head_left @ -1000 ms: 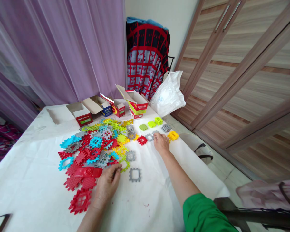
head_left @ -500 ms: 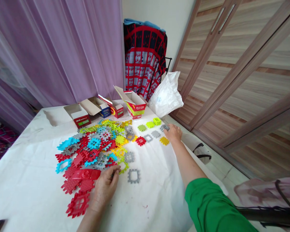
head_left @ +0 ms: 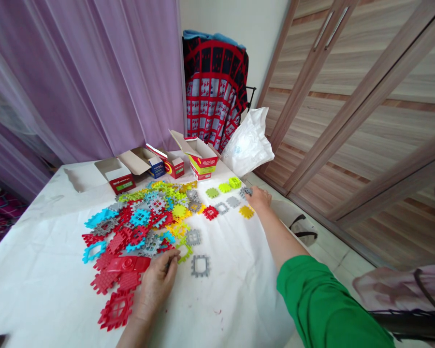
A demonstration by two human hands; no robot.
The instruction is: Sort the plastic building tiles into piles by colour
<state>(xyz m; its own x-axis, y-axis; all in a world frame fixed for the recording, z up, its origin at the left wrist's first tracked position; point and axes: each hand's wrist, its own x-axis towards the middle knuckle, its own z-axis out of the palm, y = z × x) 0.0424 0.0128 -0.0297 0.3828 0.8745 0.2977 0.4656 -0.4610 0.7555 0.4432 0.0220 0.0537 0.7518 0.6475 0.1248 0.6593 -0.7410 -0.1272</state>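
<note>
A heap of flat interlocking plastic tiles [head_left: 141, 222] in red, blue, grey, yellow and green lies on the white table [head_left: 43, 275]. My left hand [head_left: 155, 285] rests palm down at the heap's near edge, fingertips beside a long red piece [head_left: 128, 264] and a green frame tile [head_left: 184, 251]. My right hand [head_left: 258, 199] reaches to the far right edge, its fingers on a grey tile [head_left: 245, 192], with a yellow tile [head_left: 246, 211] just below it. Whether the fingers grip the grey tile is unclear. A grey frame tile [head_left: 200, 266] lies alone near the left hand.
Several open small cardboard boxes [head_left: 201, 159] stand along the table's far edge. A white plastic bag [head_left: 248, 142] sits at the far right corner. A red patterned cloth [head_left: 213, 92] hangs behind. Purple curtains are at left, wooden doors at right.
My right hand moved from the grey tiles in the middle row out to the grey tile at the far right edge. The left hand stayed where it was.
</note>
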